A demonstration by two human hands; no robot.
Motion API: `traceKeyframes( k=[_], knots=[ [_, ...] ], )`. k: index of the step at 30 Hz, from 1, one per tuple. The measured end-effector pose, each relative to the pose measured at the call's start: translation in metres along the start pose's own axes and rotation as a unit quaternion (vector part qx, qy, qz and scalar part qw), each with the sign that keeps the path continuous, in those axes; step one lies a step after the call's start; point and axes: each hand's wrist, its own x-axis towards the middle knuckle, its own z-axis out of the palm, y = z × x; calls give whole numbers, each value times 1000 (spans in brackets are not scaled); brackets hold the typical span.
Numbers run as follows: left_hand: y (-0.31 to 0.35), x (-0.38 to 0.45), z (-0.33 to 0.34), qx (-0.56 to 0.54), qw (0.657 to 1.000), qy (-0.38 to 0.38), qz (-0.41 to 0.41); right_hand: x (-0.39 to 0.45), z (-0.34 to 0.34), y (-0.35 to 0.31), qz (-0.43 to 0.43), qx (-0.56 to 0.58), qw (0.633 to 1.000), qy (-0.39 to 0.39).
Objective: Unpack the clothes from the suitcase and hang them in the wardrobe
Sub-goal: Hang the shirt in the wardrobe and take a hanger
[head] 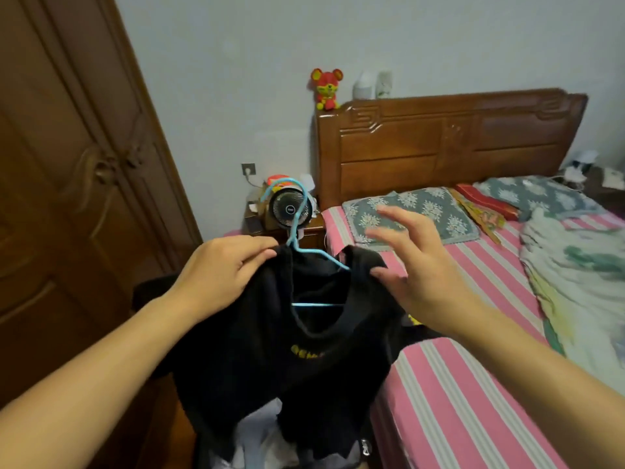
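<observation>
Our left hand (pixel 220 269) pinches the left shoulder of the black T-shirt (pixel 287 350) between thumb and fingers, right where the cloth covers the hanger's arm; we judge this keeps shirt and hanger together and carries the weight. Our right hand (pixel 416 265) is spread, fingers apart and a little blurred, with only the thumb tip touching the other shoulder at about 3 o'clock from the collar; probably it is smoothing the cloth over that arm. The light-blue hanger (pixel 297 228) sits inside the neck opening, its hook rising to 12 o'clock and its crossbar showing through the collar. The shirt hangs in front of us, with yellow lettering on the chest. Its hem drops toward 6 o'clock over pale clothes (pixel 257 431), perhaps in the suitcase, which we cannot make out. The wooden wardrobe (pixel 77 170) stands at 9 o'clock, doors closed, so the hanging is not yet done. At 3 o'clock lies the bed (pixel 473 384) with its pink-striped sheet; a small fan (pixel 291 209) stands behind the hook.
</observation>
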Motion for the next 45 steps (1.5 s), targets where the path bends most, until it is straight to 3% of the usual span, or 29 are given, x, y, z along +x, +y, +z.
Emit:
traceKeyframes(
  k=[3, 5, 7, 11, 14, 17, 22, 27, 32, 34, 36, 39, 41, 43, 45],
  knots=[
    [-14, -13, -10, -49, 994, 74, -55, 10, 30, 13, 126, 18, 979, -161],
    [-20, -18, -12, -67, 989, 96, -91, 13, 51, 14, 140, 4, 968, -206],
    [-18, -20, -10, -80, 988, 83, -103, 27, 71, -1, 94, -9, 981, -171],
    [-7, -20, -8, -37, 996, 35, -72, 69, 101, -30, -4, 78, 992, -103],
    [-24, -44, -34, 45, 992, 25, -116, 95, 109, -22, -28, 136, 985, -100],
    [-42, -96, -60, 159, 966, 42, -201, 116, 114, 4, -59, 192, 975, -98],
    [-20, -105, -63, 187, 927, 44, -322, 152, 131, 0, -106, 251, 958, -87],
    [6, -71, -71, 206, 916, 36, -342, 196, 122, -30, -133, 318, 938, -35],
    [16, -82, -100, 262, 831, 116, -477, 204, 139, -10, -196, 270, 942, 45],
    [22, -80, -107, 256, 834, 125, -472, 201, 147, -9, -238, 243, 940, 14],
    [32, -79, -118, 181, 852, 129, -473, 205, 155, -7, -283, 173, 943, -9],
    [40, -84, -132, 194, 881, 62, -428, 215, 157, -7, -300, 159, 941, 1],
    [35, -92, -134, 303, 853, 140, -401, 221, 154, -20, -311, 161, 936, 28],
    [33, -94, -137, 398, 779, 255, -412, 221, 150, -40, -345, 166, 923, 27],
    [31, -94, -143, 444, 720, 289, -449, 220, 150, -55, -339, 191, 921, 2]
  ],
)
